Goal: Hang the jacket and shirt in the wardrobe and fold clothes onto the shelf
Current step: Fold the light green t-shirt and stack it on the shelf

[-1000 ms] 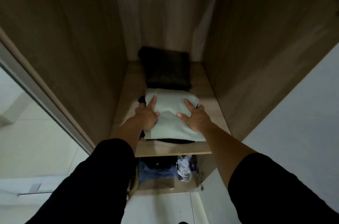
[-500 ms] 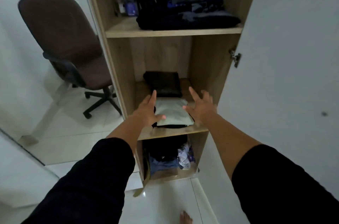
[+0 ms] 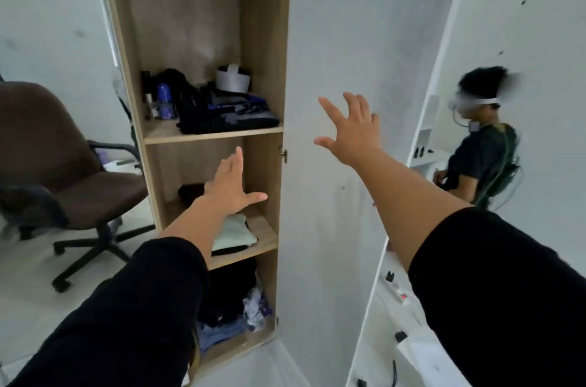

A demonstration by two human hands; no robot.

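My left hand (image 3: 230, 190) and right hand (image 3: 352, 130) hung released, fingers spread; the folded pale cloth (image 3: 236, 231) lay on the shelf (image 3: 263, 234) at 6 o'clock of my left hand.

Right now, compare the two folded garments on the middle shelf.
The pale folded garment is near-white; the black folded garment is dark. The pale one lies at the front edge of the middle shelf, on top of a dark layer; the black one sits at the back, directly on the shelf. Both lie flat, untouched.
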